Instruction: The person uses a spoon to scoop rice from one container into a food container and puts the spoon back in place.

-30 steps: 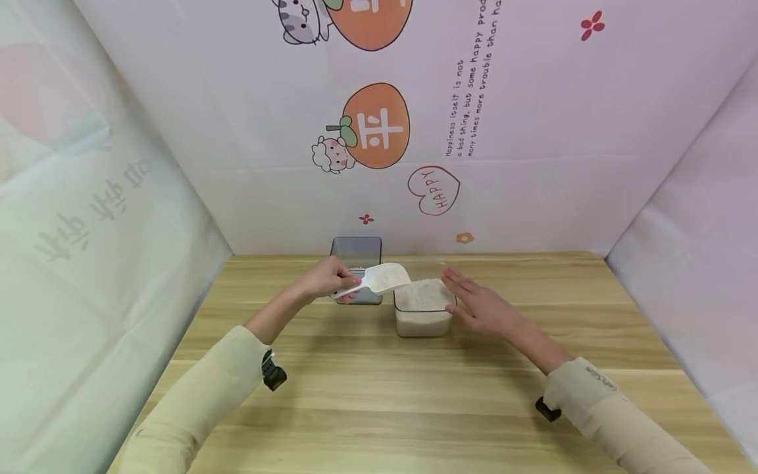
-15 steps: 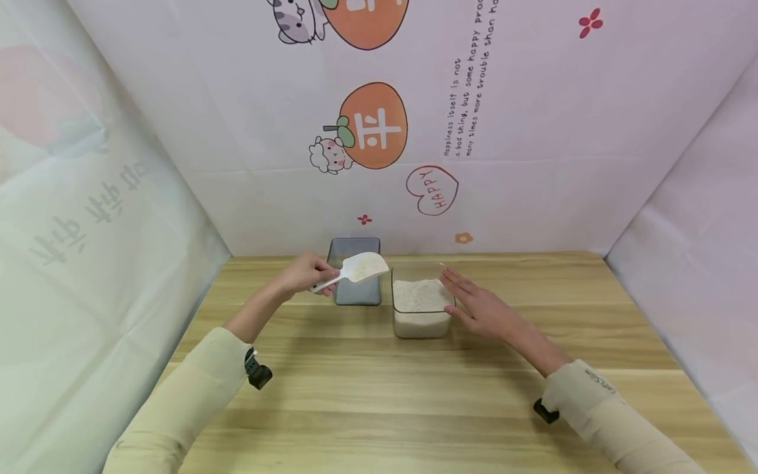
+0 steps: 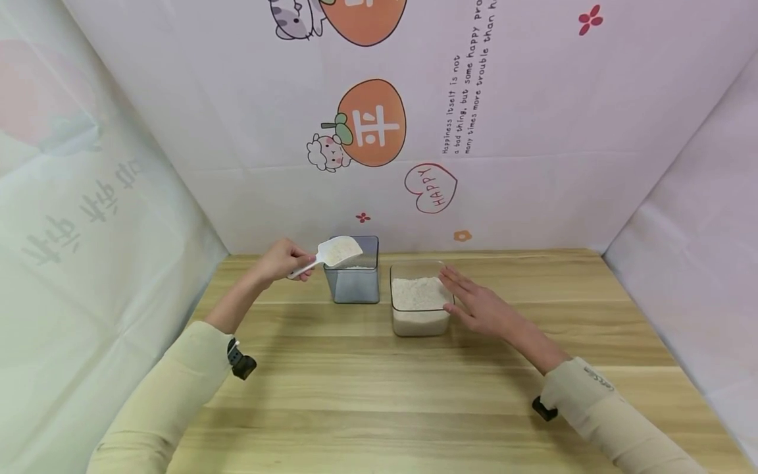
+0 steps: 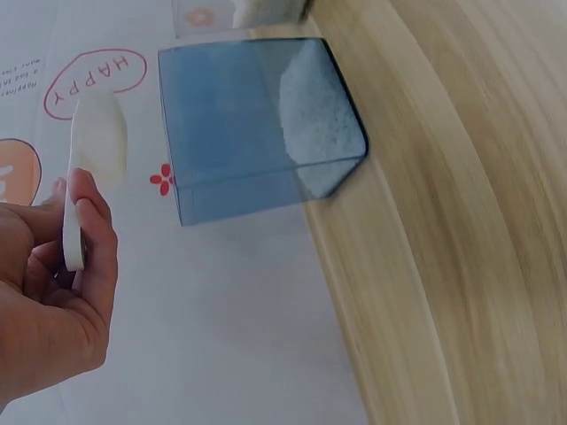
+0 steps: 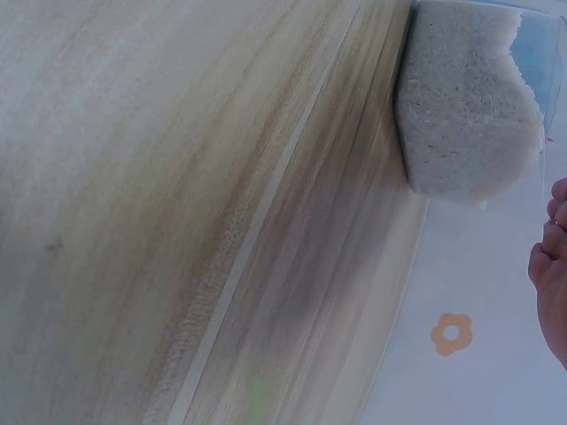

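Observation:
My left hand (image 3: 277, 261) pinches the handle of a white scoop (image 3: 322, 253), raised above the left rim of a bluish see-through container (image 3: 355, 288). Pale grains, seemingly rice, lie in the scoop's bowl. The left wrist view shows the scoop (image 4: 73, 226) edge-on between thumb and fingers, and white grains (image 4: 317, 119) in the bottom of the bluish container. To its right stands a clear container (image 3: 420, 324) partly filled with rice (image 5: 469, 102). My right hand (image 3: 482, 311), fingers straight, touches that container's right rim; only part of it enters the right wrist view.
Both containers stand near the back of a wooden table (image 3: 379, 401), a small gap apart. Right behind them rises a printed white backdrop (image 3: 521, 191). White cloth walls (image 3: 118, 263) close off the left and right sides.
My left hand has carried the loaded scoop leftward and up, from the clear container's left edge to over the bluish container. My right hand has stayed at the clear container's rim.

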The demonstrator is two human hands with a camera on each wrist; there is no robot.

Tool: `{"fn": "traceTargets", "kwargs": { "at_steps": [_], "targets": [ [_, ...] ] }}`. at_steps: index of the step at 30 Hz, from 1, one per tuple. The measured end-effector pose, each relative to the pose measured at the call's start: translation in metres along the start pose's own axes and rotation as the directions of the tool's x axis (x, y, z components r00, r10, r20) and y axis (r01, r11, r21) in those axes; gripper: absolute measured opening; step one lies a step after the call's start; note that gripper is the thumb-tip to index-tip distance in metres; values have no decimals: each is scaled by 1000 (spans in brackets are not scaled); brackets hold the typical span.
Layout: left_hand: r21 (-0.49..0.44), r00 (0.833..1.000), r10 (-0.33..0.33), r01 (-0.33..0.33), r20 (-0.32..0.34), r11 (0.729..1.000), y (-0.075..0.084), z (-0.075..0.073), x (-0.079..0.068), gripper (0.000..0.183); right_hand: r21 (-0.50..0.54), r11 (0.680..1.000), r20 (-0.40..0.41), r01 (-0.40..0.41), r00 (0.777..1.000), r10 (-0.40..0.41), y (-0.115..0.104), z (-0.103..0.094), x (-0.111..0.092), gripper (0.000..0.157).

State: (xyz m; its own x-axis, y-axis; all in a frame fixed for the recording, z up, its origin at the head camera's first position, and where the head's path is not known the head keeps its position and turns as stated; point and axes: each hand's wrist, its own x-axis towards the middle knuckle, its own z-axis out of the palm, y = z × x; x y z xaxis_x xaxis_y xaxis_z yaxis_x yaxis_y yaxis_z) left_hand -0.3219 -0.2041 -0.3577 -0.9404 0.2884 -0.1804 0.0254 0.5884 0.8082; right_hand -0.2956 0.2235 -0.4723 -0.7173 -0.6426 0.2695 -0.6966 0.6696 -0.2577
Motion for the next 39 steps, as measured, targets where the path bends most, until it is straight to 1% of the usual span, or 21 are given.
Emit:
{"fn": "traceTargets", "kwargs": {
  "at_steps": [4, 10, 14, 20, 26, 33, 39],
  "targets": [
    [20, 999, -9, 10, -37, 1000, -1, -3, 2, 30, -2, 1000, 4, 1, 1000, -1, -1, 0, 0, 64],
    [131, 997, -5, 16, -82, 991, 3, -3, 10, 29, -2, 1000, 3, -4, 1000, 5, -1, -1, -1, 64],
    [186, 995, 12, 8, -104, 983, 6, 0, 15, 28, 4, 1000, 4, -5, 1000, 5, -2, -1, -1, 64],
    [268, 991, 50, -16, -121, 963, 8, 2, 20, 29, 12, 1000, 20, -18, 1000, 18, -3, -2, 0, 64],
    [343, 986, 76, -21, -147, 939, 12, 5, 20, 32, 8, 1000, 21, -23, 1000, 22, -3, -3, 0, 64],
    [382, 984, 83, -16, -160, 924, 12, 10, 24, 32, 14, 1000, 18, -27, 999, 27, -3, -3, -1, 65],
    [412, 983, 86, -13, -159, 911, 15, 11, 24, 31, 12, 1000, 19, -28, 999, 28, -3, -3, -1, 64]
  ]
}}
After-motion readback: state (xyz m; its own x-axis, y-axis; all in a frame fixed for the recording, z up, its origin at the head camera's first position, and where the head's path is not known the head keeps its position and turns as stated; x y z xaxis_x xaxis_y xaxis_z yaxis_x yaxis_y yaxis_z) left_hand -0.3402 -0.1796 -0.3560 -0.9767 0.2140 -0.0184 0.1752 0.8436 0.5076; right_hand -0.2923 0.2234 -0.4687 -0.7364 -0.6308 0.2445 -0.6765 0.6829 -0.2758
